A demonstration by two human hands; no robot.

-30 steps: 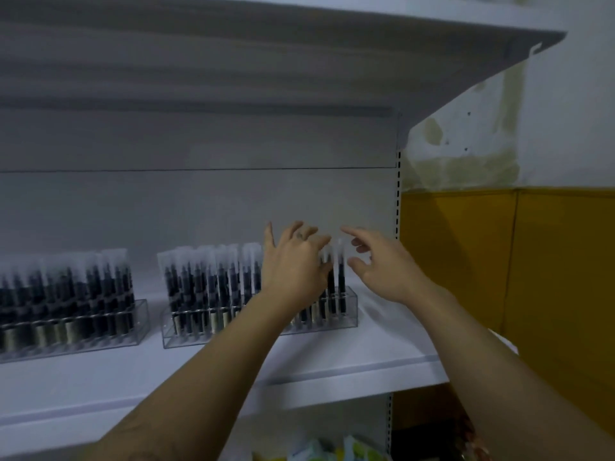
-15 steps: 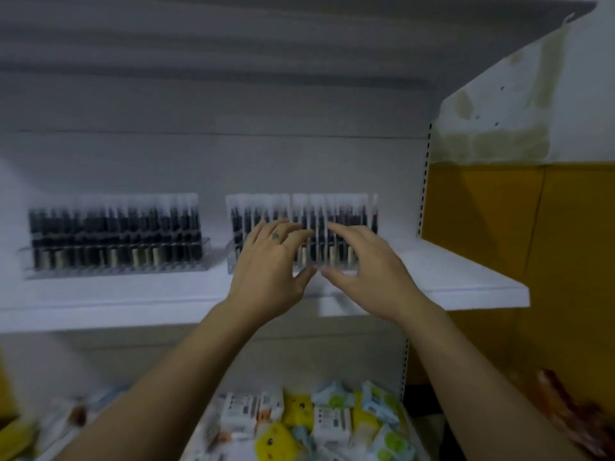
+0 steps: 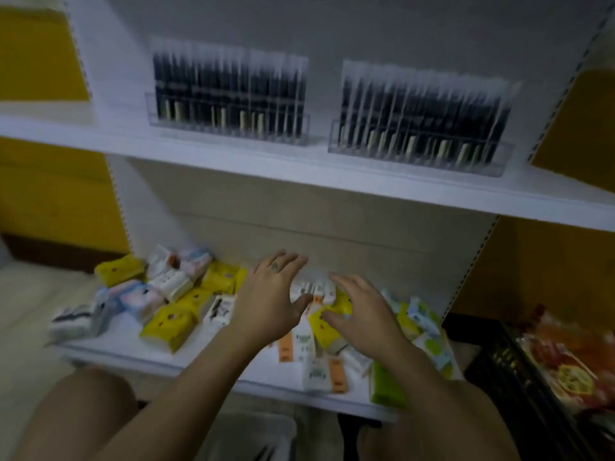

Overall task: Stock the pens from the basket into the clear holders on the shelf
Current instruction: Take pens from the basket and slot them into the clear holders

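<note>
Two clear holders stand on the white upper shelf (image 3: 299, 171), each packed with several black pens: the left holder (image 3: 229, 128) and the right holder (image 3: 419, 151). My left hand (image 3: 269, 304) and my right hand (image 3: 362, 314) hover side by side below that shelf, fingers spread and holding nothing, over small packets on the lower shelf. A pale basket (image 3: 243, 434) shows at the bottom edge between my knees; its contents are too dim to tell. The view is blurred.
The lower shelf (image 3: 116, 354) carries several yellow, white and green tissue packets (image 3: 166, 322). A black crate (image 3: 519, 377) with red-orange packaged goods sits at the lower right. Yellow wall panels flank the shelf unit.
The view has tilted down sharply. Both hands have left the right pen holder and dropped to the level of the lower shelf, still holding nothing.
</note>
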